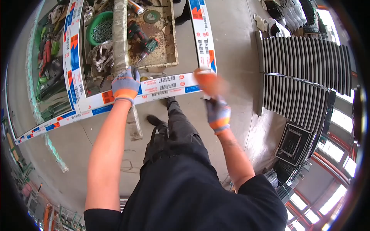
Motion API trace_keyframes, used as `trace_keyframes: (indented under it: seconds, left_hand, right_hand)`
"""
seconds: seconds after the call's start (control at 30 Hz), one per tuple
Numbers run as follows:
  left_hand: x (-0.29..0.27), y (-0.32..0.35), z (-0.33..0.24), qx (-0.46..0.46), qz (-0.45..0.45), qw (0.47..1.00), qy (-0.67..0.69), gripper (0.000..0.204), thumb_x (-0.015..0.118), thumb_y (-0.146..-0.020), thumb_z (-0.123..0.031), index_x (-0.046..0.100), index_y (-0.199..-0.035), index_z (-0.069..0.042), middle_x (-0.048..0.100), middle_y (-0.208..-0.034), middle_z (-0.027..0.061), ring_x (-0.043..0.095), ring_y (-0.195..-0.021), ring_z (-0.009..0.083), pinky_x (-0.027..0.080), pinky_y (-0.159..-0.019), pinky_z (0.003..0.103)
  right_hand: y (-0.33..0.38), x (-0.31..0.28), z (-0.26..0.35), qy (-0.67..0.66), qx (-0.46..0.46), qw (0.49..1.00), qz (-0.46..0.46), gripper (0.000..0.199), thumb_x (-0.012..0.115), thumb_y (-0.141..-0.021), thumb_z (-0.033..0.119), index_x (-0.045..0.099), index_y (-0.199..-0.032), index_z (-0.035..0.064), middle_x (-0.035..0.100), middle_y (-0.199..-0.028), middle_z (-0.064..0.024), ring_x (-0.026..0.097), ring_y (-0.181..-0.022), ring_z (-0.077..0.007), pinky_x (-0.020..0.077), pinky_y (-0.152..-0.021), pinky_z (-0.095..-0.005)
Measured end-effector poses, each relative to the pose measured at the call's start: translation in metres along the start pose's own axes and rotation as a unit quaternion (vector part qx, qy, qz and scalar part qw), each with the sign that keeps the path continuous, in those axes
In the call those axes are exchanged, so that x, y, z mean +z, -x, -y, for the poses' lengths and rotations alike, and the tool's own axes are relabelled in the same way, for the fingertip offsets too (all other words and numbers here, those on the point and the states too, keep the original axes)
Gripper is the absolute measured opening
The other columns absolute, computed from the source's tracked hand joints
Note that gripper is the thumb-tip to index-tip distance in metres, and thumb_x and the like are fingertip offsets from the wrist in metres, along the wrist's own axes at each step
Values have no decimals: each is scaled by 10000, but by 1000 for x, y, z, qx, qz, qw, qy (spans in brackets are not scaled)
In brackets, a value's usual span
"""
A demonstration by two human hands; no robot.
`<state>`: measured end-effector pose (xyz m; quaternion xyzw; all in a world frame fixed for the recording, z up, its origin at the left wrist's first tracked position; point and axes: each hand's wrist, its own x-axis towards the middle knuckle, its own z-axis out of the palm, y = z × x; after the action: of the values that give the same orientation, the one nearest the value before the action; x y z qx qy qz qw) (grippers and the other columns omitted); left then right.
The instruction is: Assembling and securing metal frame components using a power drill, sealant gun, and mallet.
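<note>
A metal window frame [165, 86], covered in white, blue and orange printed film, lies before me across supports. My left hand [126, 85], in a grey and orange glove, is closed over its near bar, left of the middle. My right hand [218, 113], gloved alike, is wrapped round the handle of a mallet with an orange head [208, 81]. The head is blurred by motion and overlaps the frame's near right corner; whether it touches cannot be made out.
Inside the frame's outline stands a worn tray [169, 46] with a cordless drill [144, 40], a cutting disc [152, 16] and a green bowl [100, 27] of screws. Power tools [48, 50] fill a bin at the left. Stacked metal profiles [304, 57] stand at the right.
</note>
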<state>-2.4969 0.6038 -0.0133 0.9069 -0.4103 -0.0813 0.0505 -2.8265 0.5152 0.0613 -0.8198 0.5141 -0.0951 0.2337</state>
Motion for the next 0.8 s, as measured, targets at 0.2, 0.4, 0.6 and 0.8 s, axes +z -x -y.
trace_keyframes:
  seconds: [0.2,0.4,0.6,0.8]
  left_hand:
    - [-3,6,-3,-23,28,999,-17,388,480,-942,-430,662,-1060,-108,705,-881,177,679,-842,350,525,-760,444]
    - [1,8,9,-9,3,1000,-23,352,488,-946,-405,672,-1065,-130,706,-908,174,678,-822,350,525,-766,446]
    - [2,6,-5,-5,-14,1000,5,300,538,-922,-362,679,-1062,-136,707,-936,152,677,-858,330,527,-795,436]
    - [-31,8,-6,-96,163,982,13,401,477,-921,-423,623,-1148,-126,698,-921,190,670,-877,368,506,-807,478]
  right_hand:
    - [-1,9,6,76,33,995,57,359,607,-913,380,524,-937,32,662,-729,-206,650,-661,-394,507,-579,-457]
    - [-20,-36,34,-110,1,993,48,279,661,-877,260,566,-1012,35,667,-770,-180,646,-701,-400,509,-612,-439]
    - [-1,11,-12,98,-14,992,75,293,676,-865,289,558,-938,31,642,-711,-177,638,-651,-381,503,-564,-435]
    - [-24,4,2,49,-39,986,152,349,669,-869,316,551,-1056,46,672,-806,-196,650,-711,-408,517,-616,-465]
